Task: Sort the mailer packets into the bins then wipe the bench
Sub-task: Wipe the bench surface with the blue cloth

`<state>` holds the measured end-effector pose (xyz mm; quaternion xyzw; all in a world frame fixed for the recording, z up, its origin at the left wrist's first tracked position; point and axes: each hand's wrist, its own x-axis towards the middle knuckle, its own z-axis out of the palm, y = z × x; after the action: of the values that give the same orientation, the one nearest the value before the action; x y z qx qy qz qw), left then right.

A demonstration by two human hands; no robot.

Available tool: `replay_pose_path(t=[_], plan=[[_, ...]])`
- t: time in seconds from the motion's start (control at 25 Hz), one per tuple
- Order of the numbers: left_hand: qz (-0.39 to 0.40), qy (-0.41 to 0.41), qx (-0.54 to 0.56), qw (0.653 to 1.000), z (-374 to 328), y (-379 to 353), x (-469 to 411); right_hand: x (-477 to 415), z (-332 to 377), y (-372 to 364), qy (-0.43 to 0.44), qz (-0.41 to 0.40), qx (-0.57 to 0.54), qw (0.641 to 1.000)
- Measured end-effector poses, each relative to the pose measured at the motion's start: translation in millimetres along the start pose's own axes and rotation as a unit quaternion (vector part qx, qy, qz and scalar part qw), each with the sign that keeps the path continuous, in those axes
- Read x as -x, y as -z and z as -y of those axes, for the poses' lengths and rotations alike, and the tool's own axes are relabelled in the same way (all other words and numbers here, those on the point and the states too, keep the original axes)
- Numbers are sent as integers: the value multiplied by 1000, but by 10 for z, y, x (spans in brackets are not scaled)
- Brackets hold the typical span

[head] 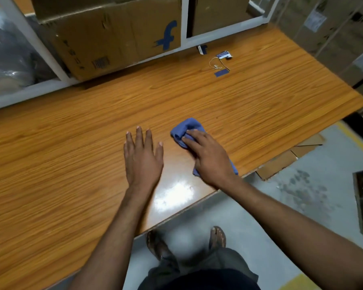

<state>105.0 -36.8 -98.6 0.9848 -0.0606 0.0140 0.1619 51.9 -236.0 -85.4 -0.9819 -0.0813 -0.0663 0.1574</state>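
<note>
A crumpled blue cloth lies on the orange wood-grain bench near its front edge. My right hand lies on top of the cloth with fingers pressing it down onto the bench; most of the cloth is hidden under the palm, with a corner showing behind the wrist. My left hand rests flat on the bench just left of the cloth, fingers straight and spread, holding nothing. No mailer packets are in view.
A cardboard box with a blue logo sits in a white-framed shelf at the back. Small blue tags and a string lie on the bench at the back right. Flattened cardboard lies on the grey floor right.
</note>
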Motion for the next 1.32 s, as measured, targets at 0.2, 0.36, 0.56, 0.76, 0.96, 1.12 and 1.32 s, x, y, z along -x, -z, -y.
replay_pose_path(t=[0.2,0.36,0.56,0.76,0.96,1.12,1.32], plan=[[17,15,-29,999,-707,-168,150,-318,-1288,466,-170,-60,35,983],[-15,19,-35,999,-1079,-345,121,111,-863,279,-1,-13,19,1000],[-77,29,-40,996,-1079,-389,-12,-397,-1564,467,-25,-33,41,998],[-113,-5,-45,993,-1223,-446,-583,-558,-1762,558,-161,-71,44,983],[-138,-20,-24,990,-1237,-553,-915,-629,-1458,391,-6,-5,21,1000],[-137,-23,8,990,-1230,-532,-927,-1183,-1961,524,-191,-63,67,977],[-72,-35,182,980,-814,-318,-1325,-572,-1055,283,-39,-29,-4,999]])
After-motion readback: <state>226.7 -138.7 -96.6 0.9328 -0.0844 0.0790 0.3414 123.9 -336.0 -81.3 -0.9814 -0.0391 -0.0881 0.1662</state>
